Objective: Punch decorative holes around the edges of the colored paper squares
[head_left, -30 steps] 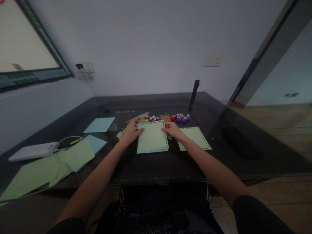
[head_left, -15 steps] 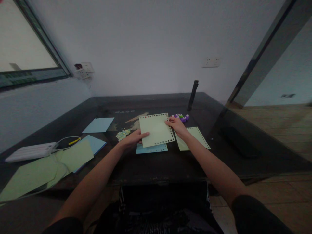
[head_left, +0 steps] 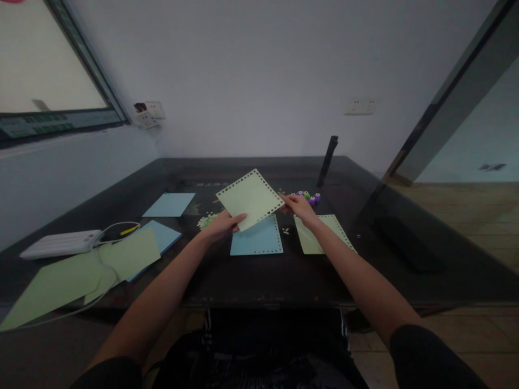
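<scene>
A pale green sheet of paper [head_left: 250, 199] with small shapes punched along its edges is held up, turned cornerwise, above the table. My left hand [head_left: 224, 225] pinches its lower left corner, thumb on top. At the right corner, the fingers of my right hand [head_left: 299, 207] close on the sheet. Beneath lies a blue sheet [head_left: 257, 240] with punched edges, partly covered. Beside my left hand is a pile of small paper cut-outs [head_left: 207, 220]. Several purple and green craft punches [head_left: 312, 199] stand behind my right hand, and a second punched green sheet [head_left: 320, 232] lies under my right forearm.
On the left lie another blue sheet [head_left: 170, 205], loose green sheets [head_left: 60, 283] and a white power strip [head_left: 60, 244] with its cable. A dark upright stick [head_left: 327, 161] stands at the back, and a dark flat object [head_left: 407, 244] rests on the right.
The green sheet has been turned cornerwise and raised slightly, uncovering more of the blue sheet and a few cut-outs beside it. My view has shifted a little to the left.
</scene>
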The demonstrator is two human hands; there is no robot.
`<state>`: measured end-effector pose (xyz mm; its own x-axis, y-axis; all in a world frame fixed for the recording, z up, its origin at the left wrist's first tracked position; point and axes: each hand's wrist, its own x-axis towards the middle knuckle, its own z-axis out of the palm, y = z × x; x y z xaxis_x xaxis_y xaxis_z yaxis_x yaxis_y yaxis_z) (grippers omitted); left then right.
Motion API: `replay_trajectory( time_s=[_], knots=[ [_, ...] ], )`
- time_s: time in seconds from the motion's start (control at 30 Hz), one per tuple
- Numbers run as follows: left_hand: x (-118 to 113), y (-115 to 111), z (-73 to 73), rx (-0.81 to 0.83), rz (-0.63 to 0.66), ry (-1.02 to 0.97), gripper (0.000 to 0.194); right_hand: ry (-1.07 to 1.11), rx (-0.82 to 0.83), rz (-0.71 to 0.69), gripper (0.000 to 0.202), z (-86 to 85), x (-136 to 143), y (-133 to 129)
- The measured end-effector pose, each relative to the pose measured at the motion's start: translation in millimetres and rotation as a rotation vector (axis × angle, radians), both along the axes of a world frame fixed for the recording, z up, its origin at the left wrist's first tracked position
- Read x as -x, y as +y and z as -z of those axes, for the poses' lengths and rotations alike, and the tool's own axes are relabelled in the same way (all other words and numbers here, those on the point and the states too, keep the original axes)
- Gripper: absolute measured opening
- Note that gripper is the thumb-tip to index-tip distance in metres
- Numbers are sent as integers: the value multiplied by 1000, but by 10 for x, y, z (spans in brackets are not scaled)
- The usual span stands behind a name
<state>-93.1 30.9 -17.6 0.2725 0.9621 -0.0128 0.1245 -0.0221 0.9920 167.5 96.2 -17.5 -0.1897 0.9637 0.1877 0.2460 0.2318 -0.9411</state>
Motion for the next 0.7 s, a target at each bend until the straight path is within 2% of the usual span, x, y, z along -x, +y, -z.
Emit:
replay_trajectory(
  time_s=[0.1,0.23,0.43,0.57,0.7],
  knots=[
    [39,50,-2,-11,-99,-52,32,-183,-70,-22,26,-6,67,81],
    [61,103,12,-35,-177,-126,28,-476,-158,72,20,4,244,96],
    [83,143,77,-115,-245,33,34,-818,-195,185,36,16,499,32],
    [76,151,102,-130,-270,100,33,-956,-206,236,40,29,591,27],
    [65,160,119,-130,-258,72,34,-977,-203,242,36,54,618,28]
  ],
)
